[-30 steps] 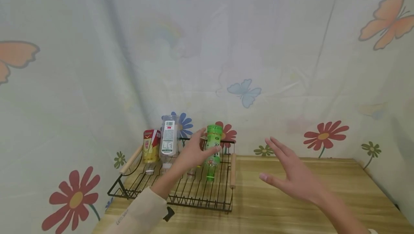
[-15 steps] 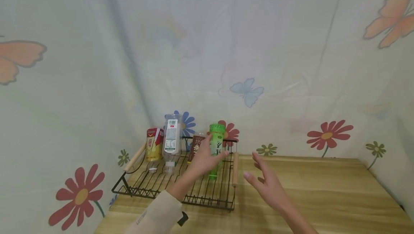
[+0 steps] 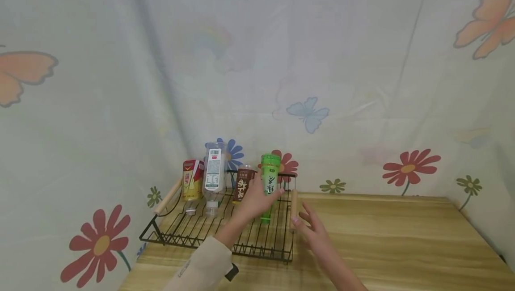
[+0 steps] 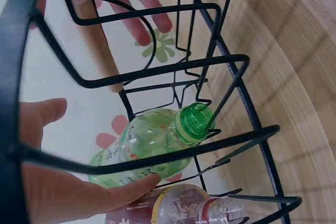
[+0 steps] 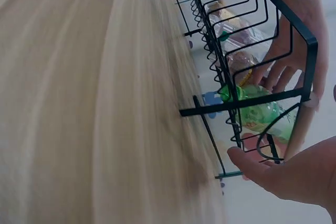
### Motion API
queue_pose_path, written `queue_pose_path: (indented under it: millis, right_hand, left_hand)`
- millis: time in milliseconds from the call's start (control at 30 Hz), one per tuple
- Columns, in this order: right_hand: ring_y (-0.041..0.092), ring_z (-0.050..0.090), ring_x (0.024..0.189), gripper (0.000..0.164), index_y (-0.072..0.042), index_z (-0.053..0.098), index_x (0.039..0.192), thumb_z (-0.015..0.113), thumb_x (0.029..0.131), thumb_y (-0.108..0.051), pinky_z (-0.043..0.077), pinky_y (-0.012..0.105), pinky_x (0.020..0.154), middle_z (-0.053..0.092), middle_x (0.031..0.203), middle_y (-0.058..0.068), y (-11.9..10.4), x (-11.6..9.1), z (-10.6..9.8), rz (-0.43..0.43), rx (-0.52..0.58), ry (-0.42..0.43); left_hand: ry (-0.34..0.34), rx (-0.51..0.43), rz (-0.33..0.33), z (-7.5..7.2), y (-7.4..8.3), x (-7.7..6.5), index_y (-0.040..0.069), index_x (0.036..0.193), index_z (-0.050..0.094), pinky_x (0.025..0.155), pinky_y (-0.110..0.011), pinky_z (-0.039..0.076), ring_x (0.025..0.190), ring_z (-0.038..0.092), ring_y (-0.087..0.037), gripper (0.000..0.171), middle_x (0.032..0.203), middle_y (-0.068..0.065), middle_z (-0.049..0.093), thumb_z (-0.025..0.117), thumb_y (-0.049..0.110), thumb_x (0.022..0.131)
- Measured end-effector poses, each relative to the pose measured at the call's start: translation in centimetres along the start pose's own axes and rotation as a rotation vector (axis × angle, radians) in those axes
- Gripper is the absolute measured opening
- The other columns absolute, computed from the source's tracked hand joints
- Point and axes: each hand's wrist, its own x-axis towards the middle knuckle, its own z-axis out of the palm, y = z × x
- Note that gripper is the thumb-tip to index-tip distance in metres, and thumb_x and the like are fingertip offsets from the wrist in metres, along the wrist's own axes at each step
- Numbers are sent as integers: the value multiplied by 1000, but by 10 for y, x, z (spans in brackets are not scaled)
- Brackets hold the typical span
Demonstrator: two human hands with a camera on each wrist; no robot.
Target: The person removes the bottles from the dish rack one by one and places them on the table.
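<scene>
My left hand (image 3: 256, 200) reaches over a black wire rack (image 3: 261, 251), fingers extended, at a green plastic bottle (image 3: 271, 166) tilted neck down. In the left wrist view, one finger (image 4: 131, 191) lies along the side of the green bottle (image 4: 157, 129), while the thumb (image 4: 50, 111) stands apart from it. Beside it is a bottle with a brown label (image 3: 243, 181), partly behind my left hand. My right hand (image 3: 318, 233) is at the rack's right wooden handle (image 3: 294, 210), with thumb and fingers spread; whether it touches the handle I cannot tell.
Farther left in the rack lean a large clear bottle (image 3: 214, 170) and a red and yellow labelled bottle (image 3: 193, 179), both neck down. The rack's other wooden handle (image 3: 168, 196) is at the left. The wooden table (image 3: 382, 237) extends right, up to a patterned curtain (image 3: 354, 81).
My right hand has moved left, up to the rack's right handle. The left hand has shifted slightly right over the green bottle, and the brown-labelled bottle shows more.
</scene>
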Motion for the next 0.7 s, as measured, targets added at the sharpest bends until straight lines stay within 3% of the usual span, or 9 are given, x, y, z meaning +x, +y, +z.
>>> queue_pose_path:
  millis: [100, 267, 567, 700]
  right_hand:
    - [56, 41, 143, 82, -12, 17, 170, 62, 107, -40, 50, 68, 100, 28, 165, 34, 5, -1, 4, 42, 45, -12]
    - [52, 44, 142, 80, -17, 15, 171, 62, 108, -33, 57, 61, 93, 29, 164, 33, 11, -2, 8, 54, 145, -44]
    - [50, 47, 139, 81, -21, 13, 171, 63, 108, -29, 57, 61, 95, 25, 164, 34, 13, -3, 8, 63, 221, -93]
    - [49, 48, 138, 83, -24, 14, 172, 65, 107, -34, 56, 61, 97, 25, 165, 32, 14, -3, 7, 75, 225, -97]
  left_hand:
    - [-12, -11, 15, 3, -3, 3, 11, 168, 22, 98, -60, 53, 121, 62, -35, 95, 138, -19, 57, 79, 40, 97]
    - [2, 34, -1, 9, -7, 8, 13, 165, 27, 92, -56, 56, 110, 63, -29, 92, 134, -15, 56, 81, 38, 95]
    - [21, 213, -82, 9, -7, 11, 6, 167, 22, 84, -54, 59, 106, 60, -33, 105, 141, -24, 45, 84, 46, 91]
    - [18, 268, -108, 7, -2, 16, -2, 163, 28, 79, -51, 59, 98, 62, -33, 101, 136, -25, 45, 84, 42, 91]
